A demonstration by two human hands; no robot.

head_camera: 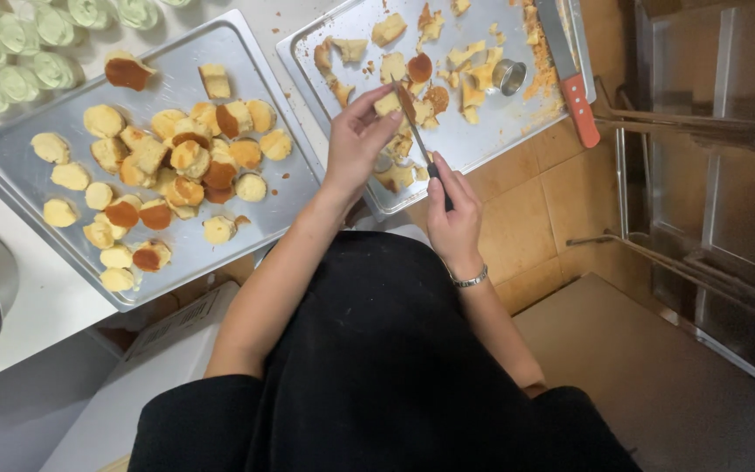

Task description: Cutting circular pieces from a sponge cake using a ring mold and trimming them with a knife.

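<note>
Two shallow metal trays sit side by side on the white worktop. The left tray [10,170] holds a loose heap of some thirty small round sponge cakes [190,159], pale yellow and soft, several turned to show a smooth brown crust. The right tray [474,144] carries ragged sponge offcuts [474,74], crumbs along its far edge, one short steel ring cutter [509,76] and one long knife with a red handle [578,107] lying by its right rim.

The person's left hand [356,144] reaches over the near edge of the right tray, fingers pinched around a small piece of cake [387,104]. The right hand [453,214] is closed on the dark handle of a thin-bladed paring knife [412,122], its blade slanting up against that piece. A silver bracelet [470,280] circles the right wrist.

At the worktop's far left corner, about ten swirls of pale green piped cream [19,52] cluster together.
</note>
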